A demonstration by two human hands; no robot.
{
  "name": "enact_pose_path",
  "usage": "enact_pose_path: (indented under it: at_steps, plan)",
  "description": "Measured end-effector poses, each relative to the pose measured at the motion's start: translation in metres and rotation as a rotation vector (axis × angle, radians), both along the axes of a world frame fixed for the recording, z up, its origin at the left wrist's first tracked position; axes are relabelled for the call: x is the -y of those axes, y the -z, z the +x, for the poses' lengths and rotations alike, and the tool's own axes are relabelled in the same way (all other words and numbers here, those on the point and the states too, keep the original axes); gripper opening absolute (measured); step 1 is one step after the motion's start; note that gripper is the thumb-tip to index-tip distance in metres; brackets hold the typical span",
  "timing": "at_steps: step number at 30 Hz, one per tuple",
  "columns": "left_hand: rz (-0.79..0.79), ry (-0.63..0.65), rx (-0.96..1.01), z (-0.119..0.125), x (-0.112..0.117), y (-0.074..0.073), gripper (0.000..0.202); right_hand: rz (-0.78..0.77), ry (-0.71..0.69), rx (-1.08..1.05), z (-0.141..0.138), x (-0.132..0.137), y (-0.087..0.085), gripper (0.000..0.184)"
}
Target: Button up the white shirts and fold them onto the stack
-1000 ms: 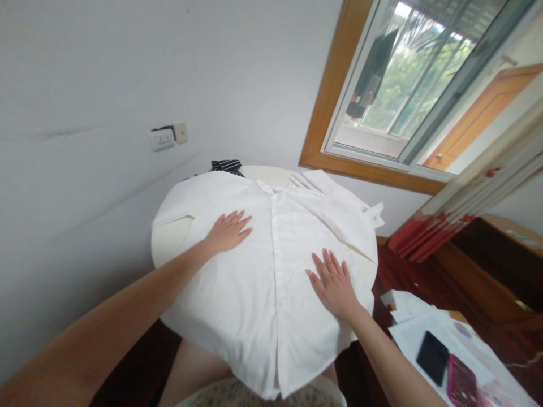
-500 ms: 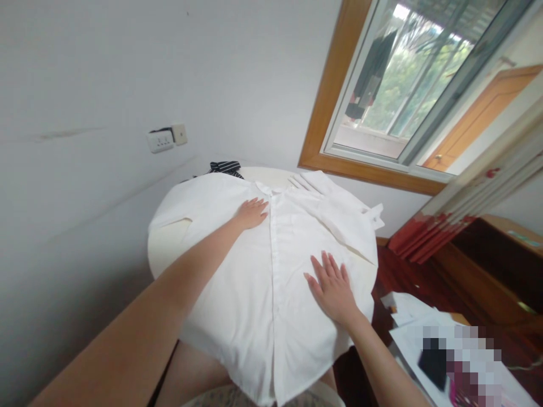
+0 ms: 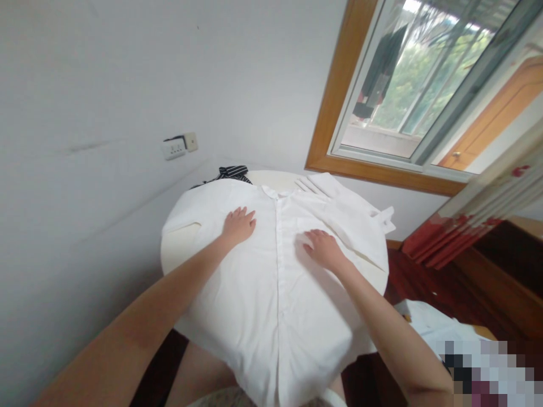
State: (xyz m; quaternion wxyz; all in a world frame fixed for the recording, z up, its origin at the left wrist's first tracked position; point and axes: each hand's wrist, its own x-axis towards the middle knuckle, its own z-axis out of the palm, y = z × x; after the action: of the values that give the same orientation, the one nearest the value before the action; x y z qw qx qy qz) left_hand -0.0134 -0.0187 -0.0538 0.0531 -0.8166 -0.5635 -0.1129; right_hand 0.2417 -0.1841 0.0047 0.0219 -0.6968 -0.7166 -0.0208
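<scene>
A white, long-sleeved, button-front cloth shirt (image 3: 254, 277) lies spread over a round, cream-coloured table (image 3: 176, 249), its hem hanging past the near edge at six o'clock. From its middle, the bare right hand (image 3: 323, 249) is at two o'clock, fingers loosely bent, contact unclear; the bare left hand (image 3: 239, 225) rests palm-down at eleven, fingers slightly spread. Beyond are a black, white-striped cloth (image 3: 233, 171) at eleven and a wood-framed glass window (image 3: 394, 96) at one.
</scene>
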Motion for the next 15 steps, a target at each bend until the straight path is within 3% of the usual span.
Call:
enact_pose_path:
  at_steps: [3,7,11,15]
  plan:
    - [-0.017,-0.003,-0.007,0.002,0.016,0.002,0.055,-0.002,-0.168,-0.033,-0.012,-0.072,0.008,0.053]
    - [-0.017,-0.007,0.008,0.003,0.021,0.003,0.056,0.032,-0.112,-0.078,-0.030,-0.144,0.028,0.052]
    - [-0.009,-0.013,0.031,0.002,0.021,0.004,0.056,0.105,-0.054,-0.115,-0.039,-0.183,0.036,0.049]
    - [-0.007,-0.015,0.029,0.002,0.024,0.004,0.056,0.095,-0.004,-0.147,-0.043,-0.202,0.039,0.046]
